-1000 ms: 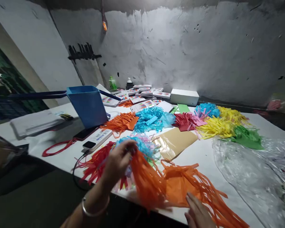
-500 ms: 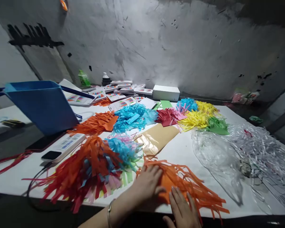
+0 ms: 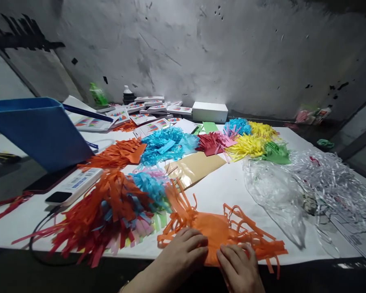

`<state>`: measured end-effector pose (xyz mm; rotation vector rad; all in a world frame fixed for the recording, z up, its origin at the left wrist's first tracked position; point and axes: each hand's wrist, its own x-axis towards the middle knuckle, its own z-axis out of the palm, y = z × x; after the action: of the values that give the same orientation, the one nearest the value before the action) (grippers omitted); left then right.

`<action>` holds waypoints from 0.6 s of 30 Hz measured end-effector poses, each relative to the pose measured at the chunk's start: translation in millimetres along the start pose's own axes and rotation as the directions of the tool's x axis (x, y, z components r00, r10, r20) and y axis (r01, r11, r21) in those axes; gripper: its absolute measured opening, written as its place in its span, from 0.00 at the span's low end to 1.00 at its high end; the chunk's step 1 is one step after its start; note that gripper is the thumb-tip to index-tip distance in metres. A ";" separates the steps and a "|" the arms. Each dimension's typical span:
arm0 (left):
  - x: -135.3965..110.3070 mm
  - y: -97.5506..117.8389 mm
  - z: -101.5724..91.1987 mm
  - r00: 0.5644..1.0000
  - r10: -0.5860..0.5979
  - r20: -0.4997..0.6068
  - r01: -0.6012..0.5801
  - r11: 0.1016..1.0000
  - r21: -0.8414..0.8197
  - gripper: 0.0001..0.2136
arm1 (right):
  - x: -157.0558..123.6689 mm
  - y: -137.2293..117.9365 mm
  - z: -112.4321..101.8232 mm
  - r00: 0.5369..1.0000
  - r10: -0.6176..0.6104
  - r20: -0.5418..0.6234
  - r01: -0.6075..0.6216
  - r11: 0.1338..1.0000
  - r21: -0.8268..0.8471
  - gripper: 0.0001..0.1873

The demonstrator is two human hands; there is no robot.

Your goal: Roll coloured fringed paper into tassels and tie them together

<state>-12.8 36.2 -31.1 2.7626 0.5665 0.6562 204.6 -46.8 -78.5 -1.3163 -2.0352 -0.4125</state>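
An orange tissue paper sheet (image 3: 212,230) with fringed ends lies at the table's near edge, its plain middle band between my hands and strips spreading to both sides. Curled over the near left part of that band are the fingers of my left hand (image 3: 186,252); its thumb is hidden. My right hand (image 3: 239,264) grips the near right edge, fingers close together on top and thumb out of sight. To the left sits a heap of orange and red fringed tissue (image 3: 110,207), and blue fringed tissue (image 3: 149,189) rests against it.
Beyond the sheet lies a brown envelope in clear plastic (image 3: 198,167). Clear plastic bags (image 3: 271,191) and a tangle of white ribbon (image 3: 338,187) are at right. At left stand a blue bin (image 3: 39,134) and a white device (image 3: 75,185) with a cable. A white box (image 3: 210,112) stands behind.
Both hands have drawn closer together at the sheet's near edge, and their fingers have curled from flat. The orange sheet's middle now lies flatter, with fringe on both sides. The view has shifted slightly.
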 end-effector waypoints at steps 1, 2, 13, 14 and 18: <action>-2.7 0.0 -1.5 1.000 0.010 -0.018 -0.010 1.000 -0.026 0.05 | 1.4 3.5 -5.7 0.998 -0.050 0.024 0.049 0.999 0.009 0.14; -5.5 -0.6 -3.4 0.999 0.016 -0.038 -0.018 0.999 -0.051 0.06 | 3.7 6.4 -11.0 0.994 -0.101 0.043 0.100 0.995 0.014 0.14; 29.4 -1.8 -13.4 0.727 -0.667 0.165 0.634 0.743 0.214 0.10 | 52.4 -1.5 0.7 0.936 0.351 0.031 -0.352 0.934 0.060 0.16; 36.4 -2.9 -14.5 0.703 -0.690 0.171 0.648 0.721 0.246 0.11 | 55.3 0.9 5.3 0.932 0.361 0.036 -0.362 0.932 0.028 0.16; 51.8 -6.5 -16.0 0.672 -0.724 0.156 0.669 0.683 0.292 0.11 | 63.3 15.0 16.6 0.930 0.366 0.023 -0.364 0.929 -0.066 0.16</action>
<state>20.3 66.3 0.3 2.4140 1.5963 0.0381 195.1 12.6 -48.7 -1.7088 -1.7611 -0.2819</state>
